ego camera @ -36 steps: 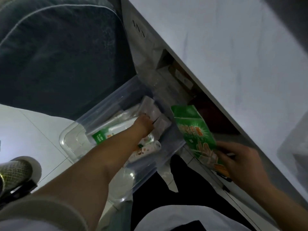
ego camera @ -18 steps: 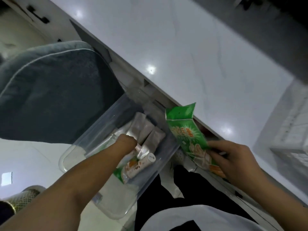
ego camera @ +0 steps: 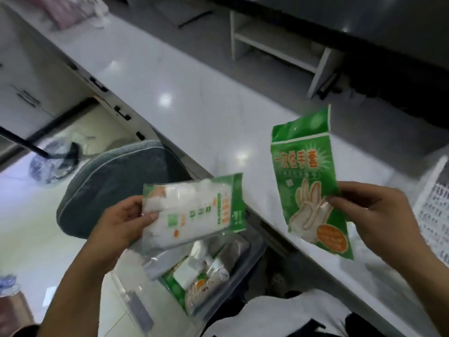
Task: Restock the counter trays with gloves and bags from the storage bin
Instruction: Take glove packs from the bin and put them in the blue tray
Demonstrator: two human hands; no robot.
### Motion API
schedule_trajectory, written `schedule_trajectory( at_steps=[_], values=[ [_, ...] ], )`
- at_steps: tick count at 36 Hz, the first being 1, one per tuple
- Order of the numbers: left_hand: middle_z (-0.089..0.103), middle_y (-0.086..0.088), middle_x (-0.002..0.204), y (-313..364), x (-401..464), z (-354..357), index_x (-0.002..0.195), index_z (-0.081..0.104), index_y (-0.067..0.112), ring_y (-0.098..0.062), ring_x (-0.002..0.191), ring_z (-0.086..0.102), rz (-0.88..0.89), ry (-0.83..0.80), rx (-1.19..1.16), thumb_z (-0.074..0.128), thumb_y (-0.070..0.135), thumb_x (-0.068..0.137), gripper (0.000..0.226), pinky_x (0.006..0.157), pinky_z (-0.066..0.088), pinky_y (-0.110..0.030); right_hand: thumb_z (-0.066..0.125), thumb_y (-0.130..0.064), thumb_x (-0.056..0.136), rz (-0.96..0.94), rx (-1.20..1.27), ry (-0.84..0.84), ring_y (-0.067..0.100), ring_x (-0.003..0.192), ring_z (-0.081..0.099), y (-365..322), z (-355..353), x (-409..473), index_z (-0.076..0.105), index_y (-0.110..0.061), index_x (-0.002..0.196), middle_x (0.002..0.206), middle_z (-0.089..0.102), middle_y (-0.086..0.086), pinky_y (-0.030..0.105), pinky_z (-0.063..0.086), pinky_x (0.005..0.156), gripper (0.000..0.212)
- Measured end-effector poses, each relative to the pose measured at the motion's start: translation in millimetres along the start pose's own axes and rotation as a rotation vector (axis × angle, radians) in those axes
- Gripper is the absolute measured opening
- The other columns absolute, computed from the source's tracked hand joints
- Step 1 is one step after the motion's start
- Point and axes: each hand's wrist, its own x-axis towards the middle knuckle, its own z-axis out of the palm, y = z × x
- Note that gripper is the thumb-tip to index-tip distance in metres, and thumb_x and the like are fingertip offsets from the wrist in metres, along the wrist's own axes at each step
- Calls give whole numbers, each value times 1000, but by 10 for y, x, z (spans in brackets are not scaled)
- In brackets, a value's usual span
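green and white plastic fills both my hands. my left hand (ego camera: 121, 224) grips a clear pack of white bags (ego camera: 192, 212) by its left end, thumb on top and fingers (ego camera: 136, 205) curled round the edge; the pack lies nearly level, its green printed strip pointing away from my palm toward the right. my right hand (ego camera: 371, 215) pinches a green glove packet (ego camera: 308, 181) at its right edge, about halfway down, the fingers (ego camera: 340, 203) curled onto the printed glove picture. that packet stands almost upright, its torn-looking top tilted a little right, its orange round label at the bottom. the two packs are well apart, with bare white desk (ego camera: 194, 105) showing between and beyond them.

just below my left hand and the bag pack sits the clear storage bin (ego camera: 252, 246), holding more green-edged packs, small white boxes and a capped tube; i cannot read what they are. left of my left hand is a grey-blue chair cushion (ego camera: 116, 181). to the far right of my right hand, a white perforated tray (ego camera: 435, 207) shows at the frame edge on the desk. beyond the packet, at the back of the desk, stands a small white shelf unit (ego camera: 279, 42).
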Motion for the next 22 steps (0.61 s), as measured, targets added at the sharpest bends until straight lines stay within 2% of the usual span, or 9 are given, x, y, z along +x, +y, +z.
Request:
schedule_trajectory(
  at_steps=[2,5,7,10,13,16,19,22],
  values=[
    [76,-12,106,95,-22,113,100,75,22,-31,94,74,17,48,-183,71,17,76,24,61,61,-37,73,-2,81,7,81,62,8,75,73,-15,-134,75,73,-37,89,82,75,-21,23,60,62,36],
    [72,-14,118,126,122,380,118,66,13,-32,106,70,16,80,-458,65,10,81,37,80,60,-51,72,-3,82,8,194,124,12,72,74,-46,-294,168,73,-33,91,82,77,-15,22,59,59,32],
    [72,-11,118,127,255,641,122,63,13,-28,106,71,-5,83,-645,62,9,83,39,80,61,-48,72,-4,82,19,238,142,17,73,75,-41,-378,220,74,-32,92,85,78,-9,29,62,61,30],
    [77,-7,102,20,430,1120,117,63,14,-20,87,76,-117,136,-849,57,2,90,30,62,61,-33,71,-5,83,42,270,149,19,73,75,6,-451,276,76,-31,91,87,78,-5,30,62,61,27],
    [77,-8,79,-225,519,1605,115,59,11,-19,66,74,-337,146,-888,54,-6,91,29,53,60,-31,71,-2,83,55,285,141,18,70,75,88,-457,306,77,-33,84,84,78,-5,26,60,56,32],
    [74,-11,69,-463,474,1961,117,57,7,-22,57,69,-505,119,-872,52,-11,89,34,52,61,-32,71,-2,83,92,298,112,18,70,75,192,-445,322,76,-31,84,82,78,-5,24,58,54,30],
    [76,-13,77,-634,373,2113,110,61,5,-23,67,71,-576,64,-837,59,-11,86,29,67,61,-38,70,-1,83,131,334,80,21,71,75,280,-428,346,76,-26,88,83,78,0,24,57,53,26],
    [77,-15,94,-705,297,2112,112,63,7,-25,80,74,-558,-26,-749,69,-2,80,33,75,62,-40,70,2,81,186,393,33,27,72,75,317,-382,392,77,-18,87,84,78,7,28,58,52,23]
  ],
)
